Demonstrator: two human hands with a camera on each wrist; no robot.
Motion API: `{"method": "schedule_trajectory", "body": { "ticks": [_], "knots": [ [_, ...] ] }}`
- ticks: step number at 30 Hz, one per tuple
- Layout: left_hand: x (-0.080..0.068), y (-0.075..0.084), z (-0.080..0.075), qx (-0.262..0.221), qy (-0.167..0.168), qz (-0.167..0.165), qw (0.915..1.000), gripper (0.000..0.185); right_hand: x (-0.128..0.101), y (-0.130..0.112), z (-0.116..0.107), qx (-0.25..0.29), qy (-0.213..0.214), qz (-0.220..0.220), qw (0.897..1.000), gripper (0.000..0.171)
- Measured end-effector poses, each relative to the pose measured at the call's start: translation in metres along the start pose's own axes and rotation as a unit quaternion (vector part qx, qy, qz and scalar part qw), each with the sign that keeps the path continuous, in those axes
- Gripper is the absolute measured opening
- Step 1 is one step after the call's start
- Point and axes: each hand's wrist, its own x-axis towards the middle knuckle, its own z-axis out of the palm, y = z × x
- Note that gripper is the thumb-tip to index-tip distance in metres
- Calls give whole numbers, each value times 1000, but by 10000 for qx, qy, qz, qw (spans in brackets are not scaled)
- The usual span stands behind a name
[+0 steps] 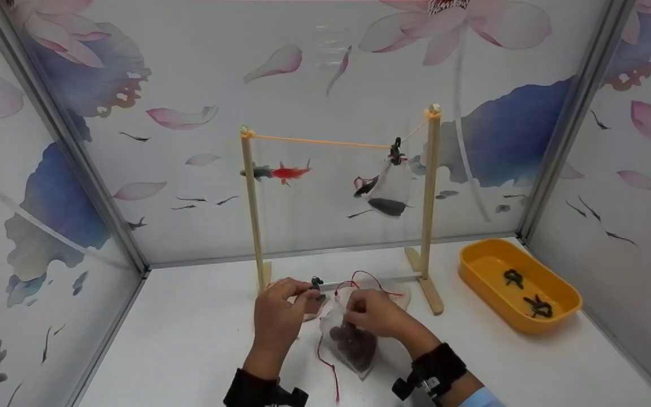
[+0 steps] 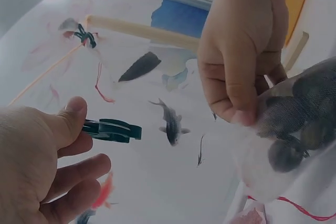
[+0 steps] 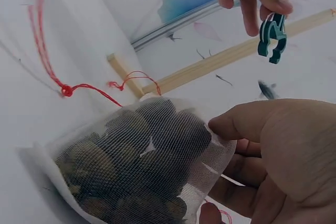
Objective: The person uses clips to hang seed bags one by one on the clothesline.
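My left hand [image 1: 281, 308] pinches a small dark green clip [image 1: 317, 282] [image 2: 112, 130] [image 3: 272, 35] between thumb and fingers. My right hand [image 1: 375, 314] grips the top of a white mesh bag [image 1: 352, 346] [image 3: 137, 167] [image 2: 294, 135] filled with dark round pieces, with a red drawstring [image 3: 63, 88] trailing from it. Behind the hands stands a wooden rack [image 1: 430, 203] with an orange cord [image 1: 320, 142]. Another mesh bag [image 1: 389, 189] hangs from the cord by a clip [image 1: 396, 151].
A yellow tray [image 1: 476, 255] with two dark clips [image 1: 513, 278] sits at the right on the white table [image 1: 190, 328]. Patterned walls enclose three sides. Another mesh bag lies flat under my hands near the rack's base bar.
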Motion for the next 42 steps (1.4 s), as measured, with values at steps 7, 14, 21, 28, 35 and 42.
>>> {"method": "schedule_trajectory", "body": {
  "ticks": [7, 14, 21, 28, 35, 42],
  "knots": [
    [7, 10, 0, -778, 71, -199, 9967, 10, 5, -21, -29, 747, 1454, 331, 9860, 12],
    [68, 32, -2, -633, 108, 104, 9979, 8, 29, -55, -82, 946, 2877, 213, 9528, 11],
    [163, 76, -8, -180, 48, 694, 9974, 20, 55, -80, -126, 1428, 3832, -534, 9110, 15],
    [234, 115, -2, 340, -188, 1081, 9934, 27, 72, -98, -139, 1278, 4463, -812, 8820, 13],
    [276, 129, 10, 296, -301, -142, 9990, 25, 88, -105, -140, 1509, 4604, -891, 8703, 14],
    [281, 135, 25, 750, -595, -322, 9949, 26, 93, -109, -145, 1677, 4685, -951, 8622, 12]
  ]
}}
